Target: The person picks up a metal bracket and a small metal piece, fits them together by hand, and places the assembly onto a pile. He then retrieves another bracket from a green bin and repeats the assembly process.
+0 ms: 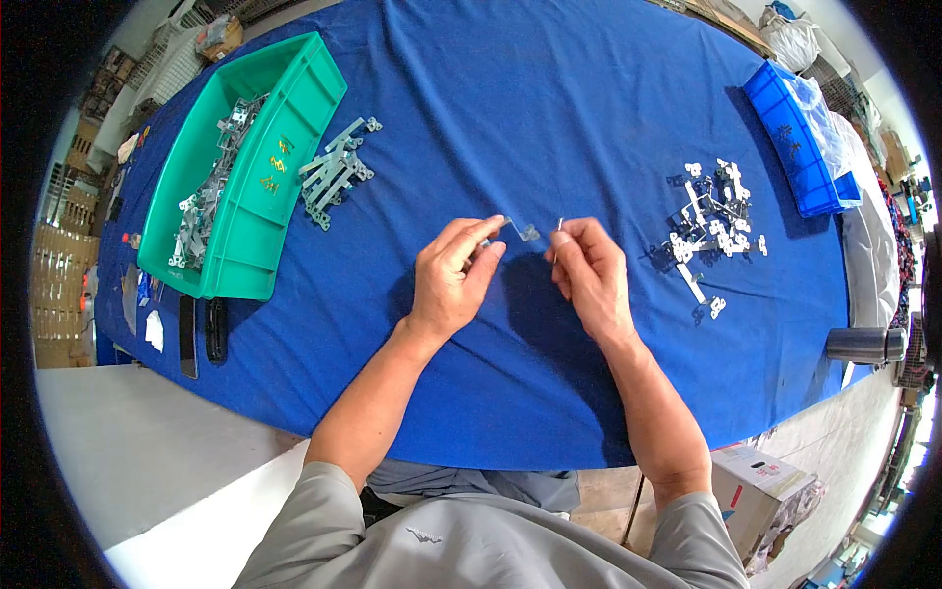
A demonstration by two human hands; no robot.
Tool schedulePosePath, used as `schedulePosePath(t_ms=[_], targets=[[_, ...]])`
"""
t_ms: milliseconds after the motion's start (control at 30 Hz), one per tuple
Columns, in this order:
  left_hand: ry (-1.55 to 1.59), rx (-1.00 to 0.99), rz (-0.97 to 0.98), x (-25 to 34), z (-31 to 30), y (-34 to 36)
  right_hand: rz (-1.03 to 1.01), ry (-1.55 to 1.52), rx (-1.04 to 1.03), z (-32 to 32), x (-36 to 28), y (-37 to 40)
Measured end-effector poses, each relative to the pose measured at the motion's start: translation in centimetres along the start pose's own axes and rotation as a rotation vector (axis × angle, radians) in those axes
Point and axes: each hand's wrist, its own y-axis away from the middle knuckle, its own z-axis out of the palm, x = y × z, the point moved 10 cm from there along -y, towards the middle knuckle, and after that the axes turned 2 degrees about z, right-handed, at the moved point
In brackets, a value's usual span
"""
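Over the middle of the blue cloth, my left hand (449,280) pinches a thin bent metal bracket (529,233) between thumb and fingers, its flat end sticking out to the right. Close by on the right, my right hand (595,280) is closed in a pinch on a small, slim metal piece (559,225) whose tip shows above the fingertips. A short gap separates the two hands. To the left lies a pile of long metal brackets (339,172). Assembled-looking metal brackets (724,228) are scattered in a loose heap on the right.
A green crate (257,231) with many metal parts stands at the left. At the far right is a blue bin (800,147) with clear plastic. A metal flask (863,345) lies by the right edge, above a cardboard box (756,481). Black strips (216,331) lie front left.
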Motion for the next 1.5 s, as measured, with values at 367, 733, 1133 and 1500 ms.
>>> schedulePosePath(t_ms=[367, 733, 1133, 1500], targets=[[0.077, -0.012, -0.048, -1.0, 0.4, 0.2, -0.043, 0.177, -0.097, 1.5, 0.1, 0.2], [0.01, -0.045, 0.011, 0.2, 0.5, 0.1, -0.074, 0.106, 0.002, 1.0, -0.4, 0.1], [-0.001, -0.094, 0.101, 0.4, 1.5, 0.3, -0.274, 0.258, 0.157, -0.9, -2.0, 0.4], [0.787, -0.267, -0.533, -4.0, 3.7, 1.6, -0.444, 0.419, 0.062, 0.6, -3.5, 0.8]])
